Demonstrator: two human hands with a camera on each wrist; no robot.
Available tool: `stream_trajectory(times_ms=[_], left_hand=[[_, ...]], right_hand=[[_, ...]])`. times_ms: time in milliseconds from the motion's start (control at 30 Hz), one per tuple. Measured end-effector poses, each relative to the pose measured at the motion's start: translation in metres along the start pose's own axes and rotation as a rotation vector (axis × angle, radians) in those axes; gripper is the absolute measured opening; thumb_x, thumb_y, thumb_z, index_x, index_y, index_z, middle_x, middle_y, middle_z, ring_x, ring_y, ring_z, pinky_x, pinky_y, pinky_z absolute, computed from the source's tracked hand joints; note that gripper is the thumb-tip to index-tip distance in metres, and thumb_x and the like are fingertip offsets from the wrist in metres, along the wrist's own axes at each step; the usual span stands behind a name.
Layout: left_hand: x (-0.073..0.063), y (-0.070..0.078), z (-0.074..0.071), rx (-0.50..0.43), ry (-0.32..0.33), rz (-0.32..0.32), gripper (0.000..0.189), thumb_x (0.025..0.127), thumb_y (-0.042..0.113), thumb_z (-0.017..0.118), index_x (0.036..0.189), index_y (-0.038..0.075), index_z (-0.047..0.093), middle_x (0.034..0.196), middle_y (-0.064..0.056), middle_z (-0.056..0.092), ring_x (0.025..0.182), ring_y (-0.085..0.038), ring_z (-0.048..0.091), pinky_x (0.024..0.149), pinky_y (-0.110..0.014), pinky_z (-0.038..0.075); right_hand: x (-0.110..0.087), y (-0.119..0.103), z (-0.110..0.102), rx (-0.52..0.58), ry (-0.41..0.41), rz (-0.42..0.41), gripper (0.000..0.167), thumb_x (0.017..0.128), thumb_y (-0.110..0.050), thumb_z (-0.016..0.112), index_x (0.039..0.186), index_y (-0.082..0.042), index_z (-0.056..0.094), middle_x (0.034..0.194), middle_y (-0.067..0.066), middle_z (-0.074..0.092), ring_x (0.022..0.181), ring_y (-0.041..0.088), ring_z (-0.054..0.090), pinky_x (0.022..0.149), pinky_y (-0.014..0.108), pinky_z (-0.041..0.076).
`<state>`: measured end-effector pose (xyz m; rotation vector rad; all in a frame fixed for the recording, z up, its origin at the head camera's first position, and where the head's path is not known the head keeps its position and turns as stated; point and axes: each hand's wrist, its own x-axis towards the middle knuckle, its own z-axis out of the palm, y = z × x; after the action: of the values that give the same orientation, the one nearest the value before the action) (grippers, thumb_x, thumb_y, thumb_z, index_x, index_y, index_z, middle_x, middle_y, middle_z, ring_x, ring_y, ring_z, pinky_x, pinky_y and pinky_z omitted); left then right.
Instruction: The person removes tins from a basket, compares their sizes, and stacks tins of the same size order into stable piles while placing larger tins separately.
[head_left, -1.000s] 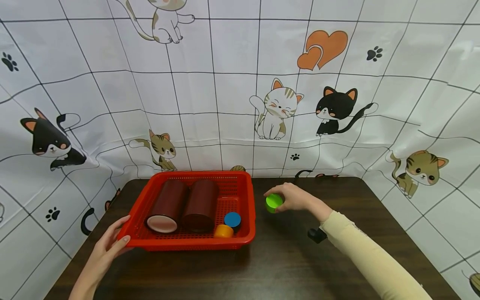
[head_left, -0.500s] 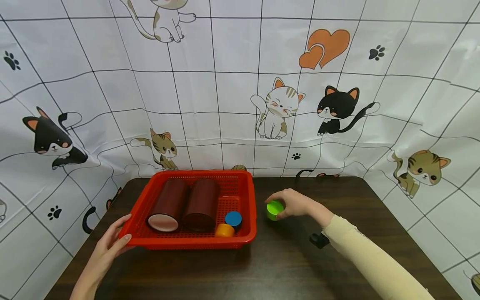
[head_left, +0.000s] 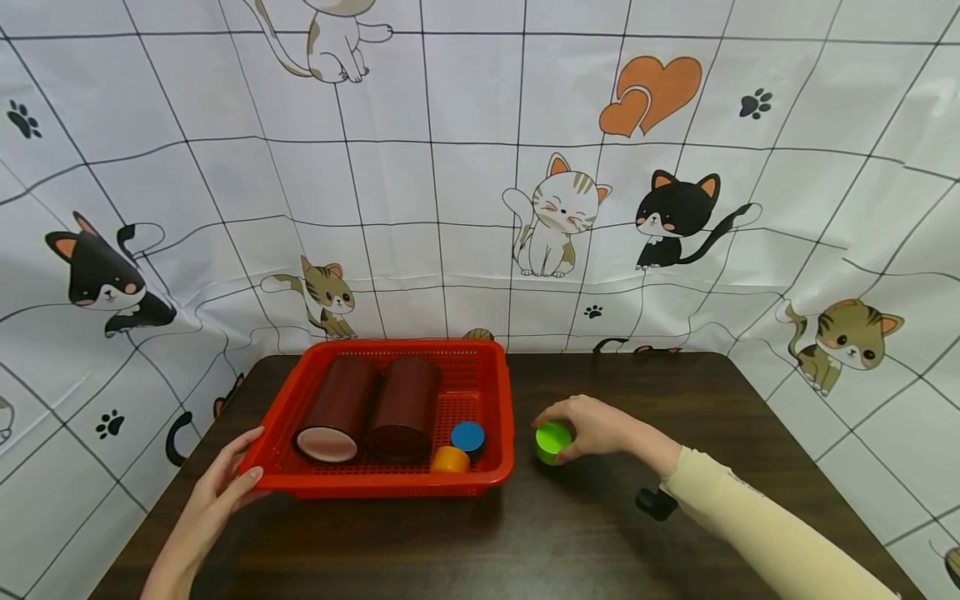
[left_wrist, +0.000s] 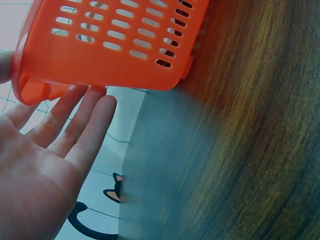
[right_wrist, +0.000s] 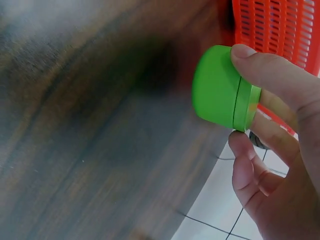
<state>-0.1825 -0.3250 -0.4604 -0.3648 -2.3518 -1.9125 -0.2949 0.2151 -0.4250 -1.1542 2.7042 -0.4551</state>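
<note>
My right hand [head_left: 600, 427] pinches a small round green lidded jar [head_left: 553, 442] between thumb and fingers, to the right of the red basket. In the right wrist view the jar [right_wrist: 220, 87] shows a seam below its lid, with the thumb on its side and the tabletop beyond. At the left, my left hand [head_left: 213, 492] grips the near left corner of the red plastic basket [head_left: 375, 483], thumb over the rim. In the left wrist view its fingers [left_wrist: 95, 120] reach under the rim of the slotted basket wall [left_wrist: 120, 65].
Two dark brown cylinders [head_left: 341, 408] lie side by side in the basket. Near its front right corner are a blue-topped jar [head_left: 467, 437] and an orange one [head_left: 450, 460]. A cat-print sheet [head_left: 465, 183] rises behind the dark wooden table [head_left: 525, 550].
My right hand has moved toward the table's near side, carrying the green jar with it. The left hand and the basket have stayed in place.
</note>
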Motion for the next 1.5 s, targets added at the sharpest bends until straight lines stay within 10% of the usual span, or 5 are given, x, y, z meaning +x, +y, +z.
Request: stream_trajectory(times_ms=[1500], left_hand=[[-0.001, 0.0, -0.002, -0.009, 0.006, -0.02, 0.055, 0.103, 0.003, 0.045, 0.154, 0.007, 0.025, 0.125, 0.022, 0.056, 0.103, 0.003, 0.065, 0.078, -0.022, 0.059]], right_hand=[[-0.006, 0.001, 0.007, -0.056, -0.04, -0.009, 0.054, 0.075, -0.023, 0.086, 0.125, -0.014, 0.067, 0.122, -0.001, 0.07, 0.097, 0.011, 0.06, 0.083, 0.027, 0.052]])
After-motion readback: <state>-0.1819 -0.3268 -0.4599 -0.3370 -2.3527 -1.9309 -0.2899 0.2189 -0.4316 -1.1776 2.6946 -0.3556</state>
